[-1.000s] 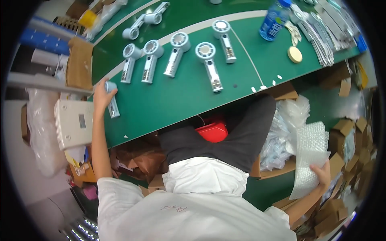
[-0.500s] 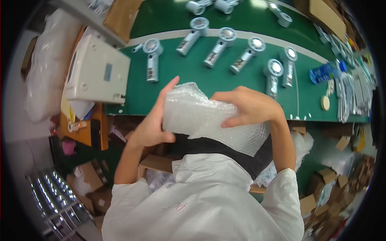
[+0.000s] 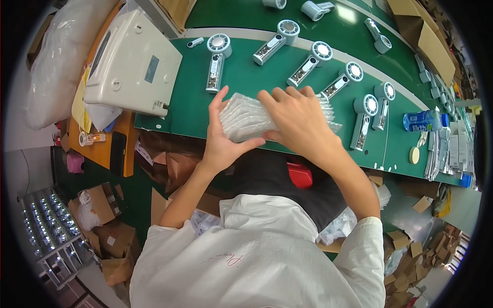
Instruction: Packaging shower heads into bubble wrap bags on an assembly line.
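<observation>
A stack of clear bubble wrap sheets is held between my hands above the front edge of the green table, its layered edges turned up. My left hand grips the left end, thumb along the near side and fingers behind. Across the right part lies my right hand, fingers bent over the far side. Beyond the stack, handheld fans lie in a loose row, their handles uncovered with inner parts showing: one fan near the left hand, another fan behind the right hand, and one to its right.
A cream-coloured machine stands at the table's left. A blue-labelled bottle, a round pale disc and stacked flat packs sit at the right. More fans lie on the far green surface. Cardboard boxes fill the floor.
The bubble wrap has gone from hanging broad side up over my lap to a raised, tilted stack with its edges showing. My right hand has turned over it. The view has shifted.
</observation>
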`<state>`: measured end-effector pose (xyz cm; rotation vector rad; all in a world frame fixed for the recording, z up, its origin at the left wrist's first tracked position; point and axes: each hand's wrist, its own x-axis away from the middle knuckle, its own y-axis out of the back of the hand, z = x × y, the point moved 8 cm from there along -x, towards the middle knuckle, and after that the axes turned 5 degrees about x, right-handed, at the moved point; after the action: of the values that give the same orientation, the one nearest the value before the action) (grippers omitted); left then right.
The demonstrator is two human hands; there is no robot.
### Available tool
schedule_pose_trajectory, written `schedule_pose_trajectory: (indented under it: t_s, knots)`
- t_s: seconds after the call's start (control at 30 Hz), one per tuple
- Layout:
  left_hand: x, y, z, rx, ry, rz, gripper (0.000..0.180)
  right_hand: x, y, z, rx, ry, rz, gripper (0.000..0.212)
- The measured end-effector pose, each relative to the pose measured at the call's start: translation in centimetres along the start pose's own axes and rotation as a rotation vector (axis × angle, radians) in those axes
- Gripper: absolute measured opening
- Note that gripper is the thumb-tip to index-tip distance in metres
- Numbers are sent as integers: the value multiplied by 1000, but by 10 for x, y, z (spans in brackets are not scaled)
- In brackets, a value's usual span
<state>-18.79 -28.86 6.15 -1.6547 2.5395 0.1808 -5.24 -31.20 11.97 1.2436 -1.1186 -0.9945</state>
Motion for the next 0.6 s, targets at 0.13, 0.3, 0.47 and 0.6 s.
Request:
schedule_pose_trajectory:
  t_s: [0.13,0.3,0.47,0.6]
  knots:
    - [2,8,18,-21,49,5,87,12,9,-6,-81,36,-197,73]
    - [9,56,20,68,109,-2,55,31,11,-26,-391,48,-248,75]
    - [15,106,25,190,325,-91,45,13,-34,-38,-765,-70,-244,68]
    - [17,131,33,30,464,-225,43,-36,-41,-33,-1097,-240,-378,52]
